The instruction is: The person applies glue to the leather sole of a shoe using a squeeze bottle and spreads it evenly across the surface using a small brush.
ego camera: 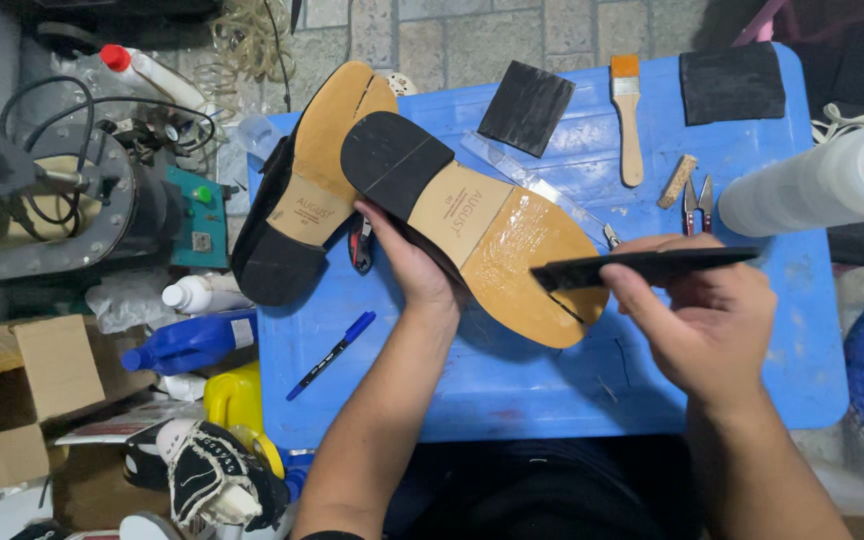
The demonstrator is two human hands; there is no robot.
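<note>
My left hand [407,262] grips a dress shoe [472,225] from beneath, sole up; the sole is tan leather with a black heel and a glossy wet-looking forepart. My right hand [707,320] holds a thin black rubber sole piece [642,268] edge-on, its left tip touching the toe end of the shoe's sole. A second shoe [307,180], also sole up, lies to the left on the blue table [512,390].
On the table lie a blue pen [332,353], a brush [629,115], small snips [697,203], a cork piece [677,181] and two black rubber squares [525,107]. A white bottle [822,180] is at right, a machine [62,200], bottles and a cardboard box at left.
</note>
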